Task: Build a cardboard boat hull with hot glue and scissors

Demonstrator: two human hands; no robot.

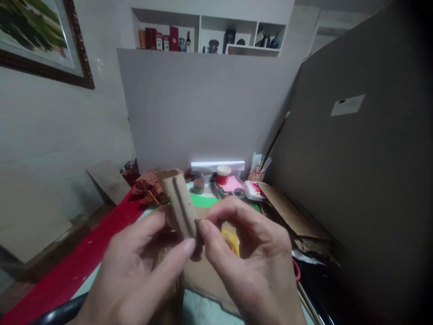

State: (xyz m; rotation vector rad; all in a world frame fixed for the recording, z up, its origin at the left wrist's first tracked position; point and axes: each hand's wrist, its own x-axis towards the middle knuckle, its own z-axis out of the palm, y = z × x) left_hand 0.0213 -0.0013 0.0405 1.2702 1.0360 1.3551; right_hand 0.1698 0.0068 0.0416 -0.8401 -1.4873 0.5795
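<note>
My left hand (145, 262) grips a folded strip of brown cardboard (181, 203), thumb across its near face. The cardboard is held up and tilted slightly left, with a dark lengthwise groove down its face and an open fold at the top. My right hand (250, 253) is closed in a pinch at the cardboard's lower right edge. Between those fingertips is a small dark bit that I cannot make out. Below my hands lies a flat piece of cardboard (203, 277). Something yellow (232, 241) shows behind my right fingers.
A red and white paper cup (223, 175), pink paper (232, 183) and a small round jar (199, 185) stand at the back. Cardboard sheets (294, 212) are stacked at right. A brush holder (257, 175) is at the back right. Grey boards (209, 108) enclose the table.
</note>
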